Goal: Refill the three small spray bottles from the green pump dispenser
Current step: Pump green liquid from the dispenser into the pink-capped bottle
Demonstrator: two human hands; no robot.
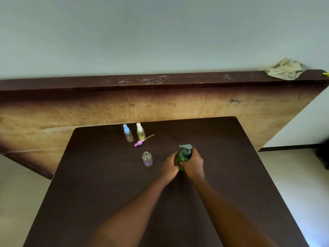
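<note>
Waiting uncapped on the desk (106,193), the open spray bottle (147,159) stands left of the green pump dispenser (183,157). Left grip (170,165) and right grip (193,164) both curl around the dispenser; best set its nozzle (183,146) over that narrow mouth (146,154) before pumping gently.

two bare forearms (142,202), small ring (167,158) on left hand (170,165) finger

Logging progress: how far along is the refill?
Done: pink sprayer off, lying near the open bottle. In hand: left hand and right hand grip the green pump dispenser. Left: open bottle nearly empty; blue-capped bottle and white-capped bottle still capped.
</note>
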